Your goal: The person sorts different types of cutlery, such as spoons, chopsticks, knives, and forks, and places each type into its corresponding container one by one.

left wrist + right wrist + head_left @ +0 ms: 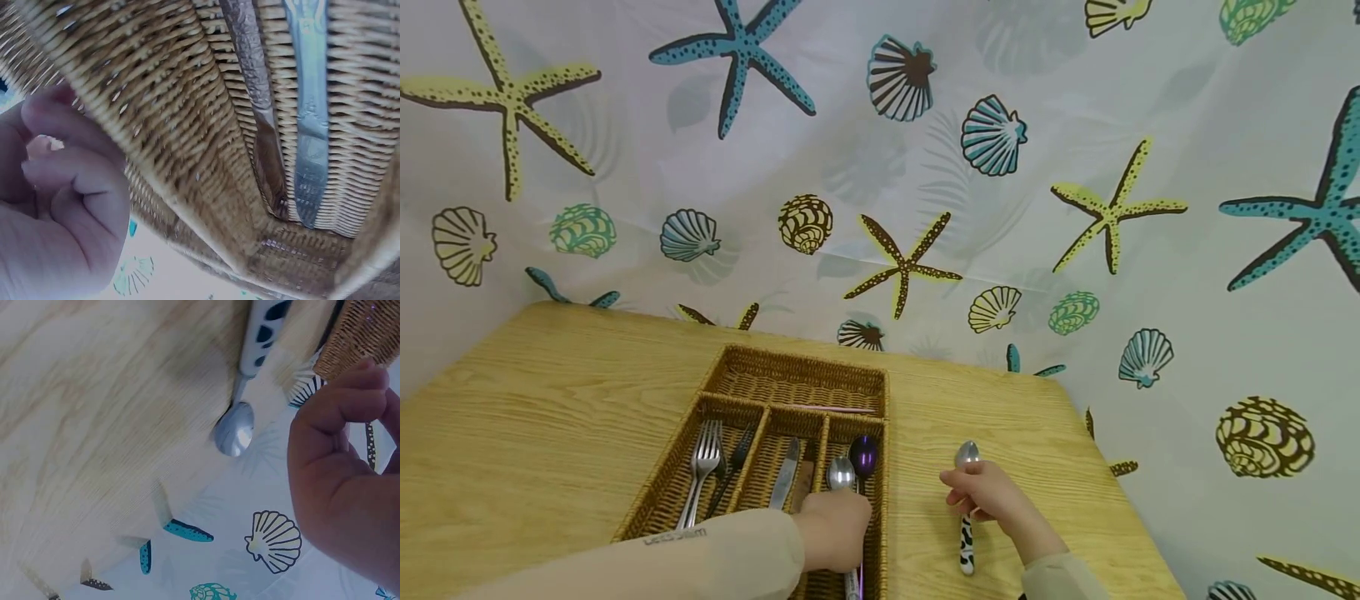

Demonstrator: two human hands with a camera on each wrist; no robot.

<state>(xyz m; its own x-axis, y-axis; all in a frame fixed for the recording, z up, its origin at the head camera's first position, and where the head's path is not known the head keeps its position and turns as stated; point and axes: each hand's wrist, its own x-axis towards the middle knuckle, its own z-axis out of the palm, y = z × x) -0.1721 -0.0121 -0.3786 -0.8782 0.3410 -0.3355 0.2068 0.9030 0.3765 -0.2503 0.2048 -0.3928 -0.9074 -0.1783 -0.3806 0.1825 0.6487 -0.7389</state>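
My left hand (835, 529) is down at the right-hand compartment of the wicker cutlery tray (886, 500), its fingers bent. Under it lies a silver spoon (841, 472), next to a purple spoon (865, 454). In the left wrist view a tray wall hides the left fingertips, so I cannot see whether they pinch the spoon. On the table, a spoon with a black-and-white spotted handle (967, 550) lies beneath my right hand (996, 500). The right wrist view shows the spoon's bowl (234, 429) apart from the loosely bent fingers, which hold nothing visible.
Forks (706, 454) lie in the tray's left compartment. A silver knife (785, 475) and a brown-looking knife (803, 479) share the middle one. A thin pinkish rod (835, 409) lies by the rear divider. Behind the wooden table (550, 400) hangs a seashell-patterned cloth (820, 158).
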